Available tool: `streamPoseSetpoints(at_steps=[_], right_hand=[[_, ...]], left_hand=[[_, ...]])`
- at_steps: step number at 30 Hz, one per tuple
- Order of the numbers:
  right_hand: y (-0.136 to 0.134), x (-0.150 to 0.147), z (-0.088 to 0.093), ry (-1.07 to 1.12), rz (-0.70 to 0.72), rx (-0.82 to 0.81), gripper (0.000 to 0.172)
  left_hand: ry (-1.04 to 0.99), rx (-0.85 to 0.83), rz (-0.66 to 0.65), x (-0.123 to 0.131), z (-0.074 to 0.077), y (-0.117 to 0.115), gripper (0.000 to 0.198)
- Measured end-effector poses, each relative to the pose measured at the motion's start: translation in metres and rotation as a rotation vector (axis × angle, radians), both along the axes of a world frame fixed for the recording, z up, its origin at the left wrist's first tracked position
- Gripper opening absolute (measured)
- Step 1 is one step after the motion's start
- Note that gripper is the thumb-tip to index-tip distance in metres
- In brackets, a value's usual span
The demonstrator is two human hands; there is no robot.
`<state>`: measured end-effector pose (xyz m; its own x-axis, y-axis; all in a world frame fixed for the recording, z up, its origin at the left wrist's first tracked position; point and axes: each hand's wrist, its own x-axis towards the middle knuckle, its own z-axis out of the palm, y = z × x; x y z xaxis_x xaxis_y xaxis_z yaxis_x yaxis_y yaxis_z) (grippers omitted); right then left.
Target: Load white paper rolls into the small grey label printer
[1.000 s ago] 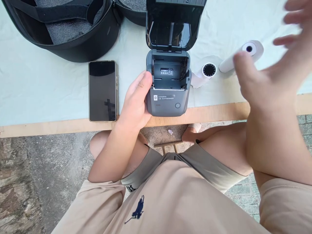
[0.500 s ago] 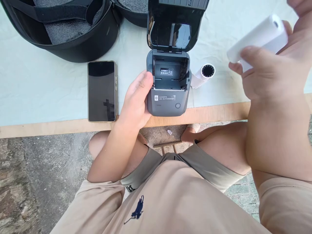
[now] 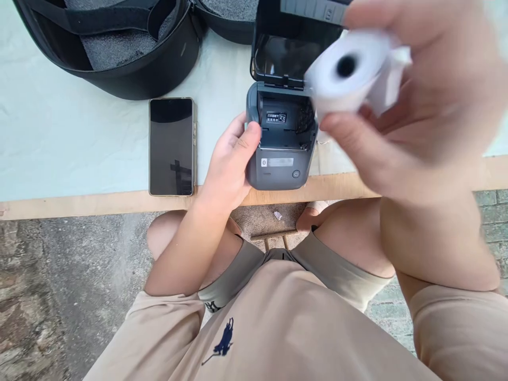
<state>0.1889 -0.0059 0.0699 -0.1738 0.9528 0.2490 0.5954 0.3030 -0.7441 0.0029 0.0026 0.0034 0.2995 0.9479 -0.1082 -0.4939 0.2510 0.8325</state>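
Note:
A dark grey label printer (image 3: 282, 172) sits near the table's front edge, its glossy black lid (image 3: 293, 55) tipped back and its paper bay bare inside. My left hand (image 3: 234, 159) grips the printer's left side, thumb on the rim of the bay. Up and to the right, my right hand (image 3: 413, 100), smeared by motion, holds a white paper roll (image 3: 349, 74) between thumb and fingers. The roll's end with its dark core hole faces the camera. It hangs in front of the lid's right part and the printer's upper right corner.
A black phone (image 3: 171, 148) lies left of the printer. Behind it stands an open black zip case (image 3: 146, 79) with grey foam and a strap. The table's wooden front edge (image 3: 119, 203) runs just above my legs. A small white scrap (image 3: 278, 215) lies on the ground.
My right hand has swung the paper roll leftward, over to the printer, and turned its end to the camera. The other small roll beside the printer is now mostly hidden. My left hand keeps its grip.

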Motion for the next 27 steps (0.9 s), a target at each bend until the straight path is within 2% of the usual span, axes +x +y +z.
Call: streamPoseSetpoints(at_steps=[3,5,8,13,17,21,27], right_hand=[[0.001,-0.011,-0.001,-0.266,0.126,0.292,0.036],[0.005,-0.015,-0.004,-0.354,0.117,0.342,0.034],[0.008,-0.019,-0.007,-0.412,0.068,0.339,0.026],[0.011,-0.026,-0.009,-0.56,0.044,0.205,0.014],[0.016,-0.024,-0.011,-0.603,0.055,0.148,0.006],[0.014,-0.022,-0.012,-0.595,-0.019,0.223,0.007],[0.002,-0.021,-0.015,-0.402,0.168,0.411,0.013]], left_hand=[[-0.027,-0.006,-0.003,0.0,0.001,-0.001,0.023],[-0.021,-0.028,-0.02,0.0,0.003,-0.002,0.024],[-0.022,-0.037,-0.046,-0.001,0.006,-0.003,0.023],[-0.019,-0.02,-0.036,-0.001,0.004,-0.003,0.025],[-0.04,-0.021,-0.061,-0.002,0.001,-0.002,0.023],[-0.055,-0.033,-0.063,-0.002,0.001,-0.001,0.021],[-0.032,-0.043,-0.009,-0.001,0.002,0.0,0.024]])
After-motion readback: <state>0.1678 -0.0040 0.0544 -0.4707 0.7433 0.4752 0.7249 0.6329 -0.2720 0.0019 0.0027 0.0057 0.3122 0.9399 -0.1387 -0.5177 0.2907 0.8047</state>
